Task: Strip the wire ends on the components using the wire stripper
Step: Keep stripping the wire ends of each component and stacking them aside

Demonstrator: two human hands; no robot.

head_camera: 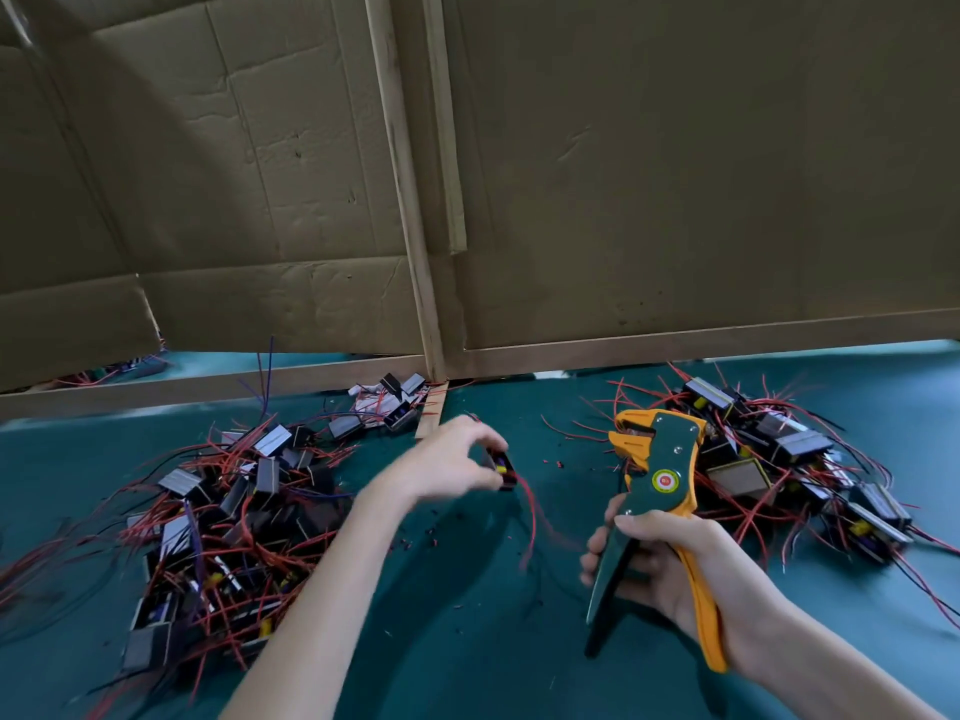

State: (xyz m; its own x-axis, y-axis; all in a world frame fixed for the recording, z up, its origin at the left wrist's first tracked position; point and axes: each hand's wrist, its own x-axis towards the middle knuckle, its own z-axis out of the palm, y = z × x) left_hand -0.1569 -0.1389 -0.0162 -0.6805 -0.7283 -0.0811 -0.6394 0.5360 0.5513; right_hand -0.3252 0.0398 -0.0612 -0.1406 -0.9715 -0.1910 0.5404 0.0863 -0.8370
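Note:
My right hand [670, 558] grips the handles of a green and orange wire stripper [657, 491], held upright with its jaws pointing up and left. My left hand [452, 462] pinches a small black component [503, 469] with a yellow mark, held just above the green table between the two piles. Red wires [532, 511] trail down and to the right from that component, apart from the stripper's jaws. The hand is motion-blurred.
A big heap of black components with red and black wires [234, 522] lies at the left, a second heap [779, 459] at the right behind the stripper. A cardboard wall on a wooden frame [431, 304] stands behind. Bits of insulation dot the green tabletop [467, 641].

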